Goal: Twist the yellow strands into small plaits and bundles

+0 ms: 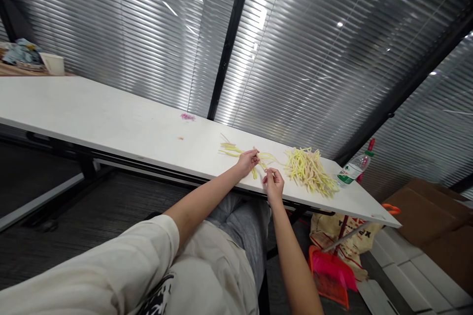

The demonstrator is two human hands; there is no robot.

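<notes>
My left hand [248, 161] is closed on a small bunch of pale yellow strands [229, 149], whose ends stick out past it to the left on the white table. My right hand [274, 183] is just to the right and nearer to me, its fingers pinched at the end of a yellow strand [263, 163] that runs between the two hands. Further right lies a large tangled pile of yellow and beige strands [308, 170]. The exact material of the strands cannot be made out. My fingertips partly hide what they grip.
A plastic bottle [353, 170] is at the table's right end, beside a red handle. The long white table [111, 108] holds some pink bits [187, 117] near its back edge. A white cup [53, 64] stands far left. Below right are a red dustpan [330, 275] and boxes [424, 211].
</notes>
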